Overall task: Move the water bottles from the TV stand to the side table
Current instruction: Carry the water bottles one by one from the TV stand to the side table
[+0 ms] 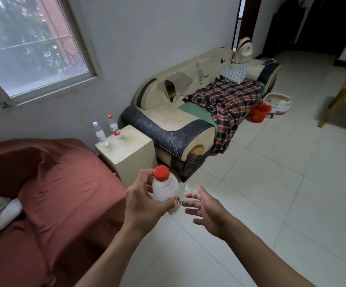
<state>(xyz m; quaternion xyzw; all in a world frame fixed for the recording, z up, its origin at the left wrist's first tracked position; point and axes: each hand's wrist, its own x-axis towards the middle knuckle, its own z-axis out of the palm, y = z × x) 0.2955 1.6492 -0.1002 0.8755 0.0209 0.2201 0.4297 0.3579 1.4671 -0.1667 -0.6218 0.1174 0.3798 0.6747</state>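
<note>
Head view: left hand point(141, 200) grips red-capped water bottle point(166, 189); right hand point(204, 206) fingers spread, empty. Carry upright, set on side table point(130, 151) clear of standing bottles.

A clear red-capped bottle point(166, 189) is held upright; two more bottles point(100, 134) point(114, 126) stand on the side table point(130, 150).

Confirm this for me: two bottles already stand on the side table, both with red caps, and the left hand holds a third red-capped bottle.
Not quite. The head view shows two bottles on the side table, but only one bottle has a red cap; the other bottle has a white cap. The rest holds: the left hand grips a third red-capped bottle.
</note>
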